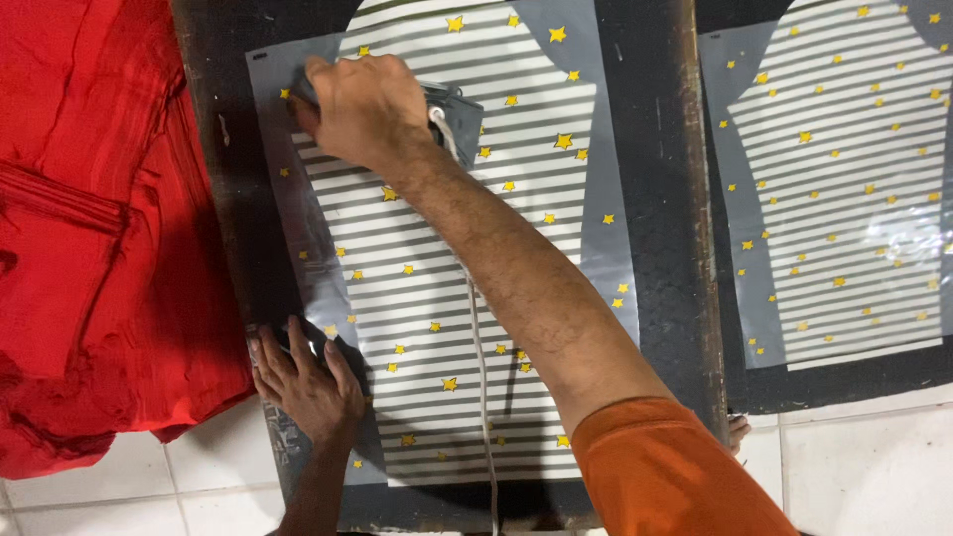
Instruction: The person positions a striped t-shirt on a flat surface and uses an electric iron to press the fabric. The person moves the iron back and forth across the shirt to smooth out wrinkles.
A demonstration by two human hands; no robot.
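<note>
- Grey glossy transfer sheet printed with white stripes and small yellow stars (pixel 437 298) lies flat on a dark, worn rectangular board (pixel 655 248), covering most of its top, with its near end reaching the board's near edge.
- Right hand (pixel 362 109) reaches across to the far left corner of the sheet, fingers curled tight around a small dark grey iron-like tool (pixel 459 111) that presses on the film; most of the tool is hidden under the hand.
- White cord (pixel 481 397) runs from that tool down the sheet, passes under the forearm and leaves the picture at the bottom.
- Left hand (pixel 308 387) rests palm-down on the near left edge of the sheet, fingers spread wide and flat, gripping nothing, only pinning the film.
- Judging by its shine and the slight buckle along its left margin, the sheet looks thin, light, limp and slippery; it would likely slide or crease if pulled, so flat pressure on a margin or a pinch at a corner seems the safest hold.
- Red folded cloth (pixel 99 228) is heaped on the white tiled floor (pixel 854 476) to the left, touching the board's edge.
- Second striped, star-printed sheet (pixel 844 189) lies on another dark board to the right, well apart from both hands.
</note>
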